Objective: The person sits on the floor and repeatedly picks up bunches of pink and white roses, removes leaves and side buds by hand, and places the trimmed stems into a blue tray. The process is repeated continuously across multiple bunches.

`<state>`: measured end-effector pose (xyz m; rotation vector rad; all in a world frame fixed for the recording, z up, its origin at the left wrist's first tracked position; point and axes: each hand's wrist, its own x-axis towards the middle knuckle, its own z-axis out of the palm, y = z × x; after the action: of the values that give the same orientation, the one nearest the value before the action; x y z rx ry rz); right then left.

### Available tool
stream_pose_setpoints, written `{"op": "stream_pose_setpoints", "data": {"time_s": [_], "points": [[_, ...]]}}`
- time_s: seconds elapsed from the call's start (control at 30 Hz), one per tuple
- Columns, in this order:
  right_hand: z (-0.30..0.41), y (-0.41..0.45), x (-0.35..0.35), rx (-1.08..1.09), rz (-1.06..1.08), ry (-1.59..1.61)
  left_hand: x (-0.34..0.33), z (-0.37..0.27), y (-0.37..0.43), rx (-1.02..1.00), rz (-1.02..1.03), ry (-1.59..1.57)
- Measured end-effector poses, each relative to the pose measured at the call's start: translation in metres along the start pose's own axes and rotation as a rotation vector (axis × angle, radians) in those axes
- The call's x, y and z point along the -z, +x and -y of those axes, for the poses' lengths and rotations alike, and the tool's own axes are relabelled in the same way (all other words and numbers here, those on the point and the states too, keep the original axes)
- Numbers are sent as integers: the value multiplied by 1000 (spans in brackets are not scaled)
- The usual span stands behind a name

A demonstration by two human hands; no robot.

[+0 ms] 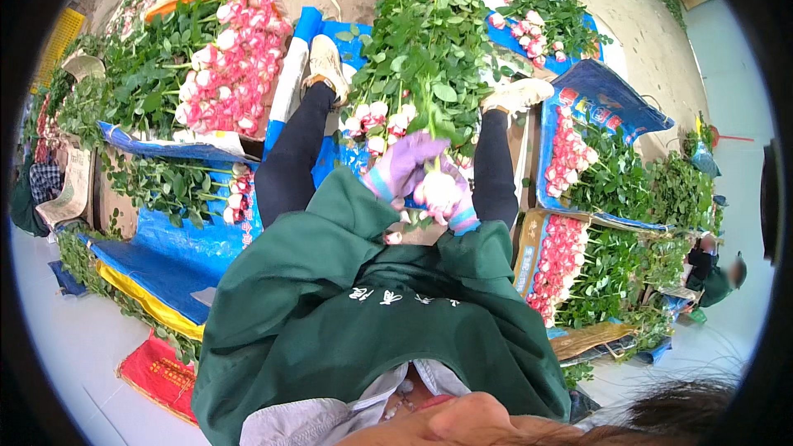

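Note:
A white rose with pink-tinged petals (437, 193) is between my hands, its bloom towards me and its green stem pointing away. My left hand (403, 164), in a purple glove with a light blue cuff, curls across the stem just beyond the bloom. Gloved alike, my right hand (460, 198) cups the bloom's right side; its fingers are partly hidden. Loose petals (393, 238) lie below the hands. Between my legs, a heap of leafy rose stems (427, 37) stretches away, with several pink-and-white blooms (375, 121) at its near end.
Bundled pink-and-white roses (229, 68) lie at left, above a blue wrapping sheet (179, 241) bearing a smaller bunch (238, 195). More roses (567, 152) rest on blue wraps at right, with another bundle (557, 266) nearer me. Other people (722, 279) sit at far right and far left.

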<state>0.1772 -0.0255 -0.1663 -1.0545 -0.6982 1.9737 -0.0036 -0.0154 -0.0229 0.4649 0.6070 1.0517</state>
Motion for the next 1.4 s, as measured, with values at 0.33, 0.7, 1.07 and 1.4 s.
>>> {"op": "stream_pose_setpoints", "data": {"time_s": [0.33,0.7,1.07,1.4], "points": [[43,-41,-81,-18,27,-978,50,70,-54,83,-386,1227],[49,-1,-31,172,-247,-533,23,39,-28,-88,-333,1136],[191,-104,-37,492,-257,26,59,82,-20,-186,-358,810],[210,-332,259,744,-1653,-202,44,107,-18,5,-335,898]]}}
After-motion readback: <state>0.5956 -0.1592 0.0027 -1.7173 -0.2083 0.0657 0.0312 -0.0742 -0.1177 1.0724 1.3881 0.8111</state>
